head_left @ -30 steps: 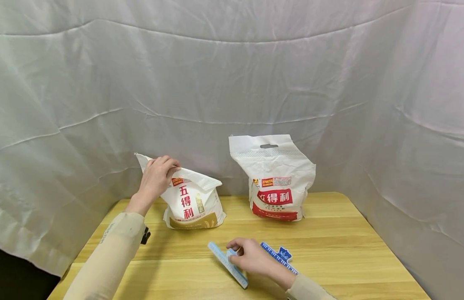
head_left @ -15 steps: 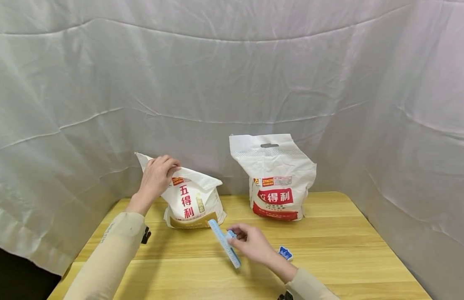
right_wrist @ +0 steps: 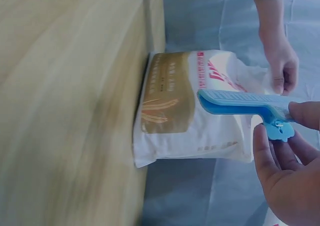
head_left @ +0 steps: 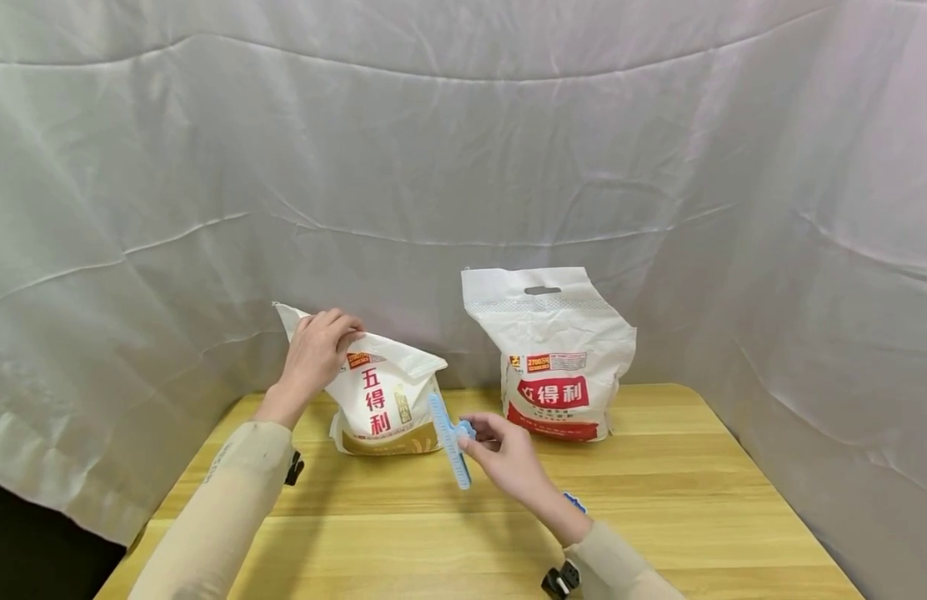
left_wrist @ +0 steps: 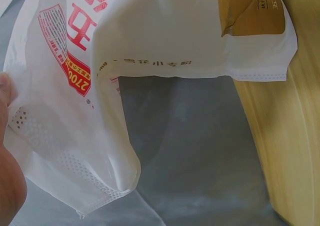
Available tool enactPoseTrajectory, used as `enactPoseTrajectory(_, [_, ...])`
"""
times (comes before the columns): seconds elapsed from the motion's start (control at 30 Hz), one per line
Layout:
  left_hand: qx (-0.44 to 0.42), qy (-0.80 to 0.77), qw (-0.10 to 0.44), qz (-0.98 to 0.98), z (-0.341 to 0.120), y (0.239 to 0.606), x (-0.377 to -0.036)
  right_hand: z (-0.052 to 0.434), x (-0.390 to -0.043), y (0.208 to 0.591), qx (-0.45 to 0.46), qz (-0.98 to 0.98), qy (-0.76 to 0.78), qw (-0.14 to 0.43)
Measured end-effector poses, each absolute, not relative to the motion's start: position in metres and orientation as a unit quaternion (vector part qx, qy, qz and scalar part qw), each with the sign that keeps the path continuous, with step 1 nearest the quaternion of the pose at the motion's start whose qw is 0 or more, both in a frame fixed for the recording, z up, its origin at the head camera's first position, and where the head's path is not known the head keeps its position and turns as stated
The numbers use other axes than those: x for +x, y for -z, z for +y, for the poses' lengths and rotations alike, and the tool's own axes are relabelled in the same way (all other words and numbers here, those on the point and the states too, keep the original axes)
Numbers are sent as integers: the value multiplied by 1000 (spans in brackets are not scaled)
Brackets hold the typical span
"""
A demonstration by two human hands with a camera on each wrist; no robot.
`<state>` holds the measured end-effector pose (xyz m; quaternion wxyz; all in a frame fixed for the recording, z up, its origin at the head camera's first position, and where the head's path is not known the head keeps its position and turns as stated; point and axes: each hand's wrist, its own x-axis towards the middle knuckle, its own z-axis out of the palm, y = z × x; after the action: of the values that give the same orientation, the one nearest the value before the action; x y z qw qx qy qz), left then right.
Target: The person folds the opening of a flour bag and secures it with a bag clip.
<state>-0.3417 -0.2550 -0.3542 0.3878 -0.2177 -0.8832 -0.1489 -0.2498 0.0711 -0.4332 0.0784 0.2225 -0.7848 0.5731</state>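
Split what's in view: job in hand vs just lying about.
In the job:
gold-banded bag, top gripped by left fingers
light-blue clip, held by right fingers

Seemingly idle:
red-banded bag, untouched
dark-blue object, mostly hidden

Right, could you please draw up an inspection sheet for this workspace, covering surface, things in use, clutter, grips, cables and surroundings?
Surface: wood-grain table, both bags standing on it.
Job's things: gold-banded bag, its top slanting; light-blue clip, held off the table.
Clutter: red-banded bag, upright; dark-blue clip, mostly hidden.
Grips: left hand has its grip on the gold-banded bag's top; right hand pinches the light-blue clip.
Cables: nothing seen.
Surroundings: pale grey curtain behind and at both sides.
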Motion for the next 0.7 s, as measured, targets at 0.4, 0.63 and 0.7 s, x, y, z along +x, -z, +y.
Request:
enactPoseTrajectory(0.4, [-222, 150, 388, -882, -256, 353, -341, 61, -263, 409, 201, -769, -598, 103])
enactPoseTrajectory(0.63, [-224, 147, 386, -883, -256, 353, -339, 55, -274, 400, 210, -763, -599, 127])
enactPoseTrajectory(0.7, [-225, 147, 386, -883, -257, 353, -338, 53, -278, 397, 209, -762, -599, 129])
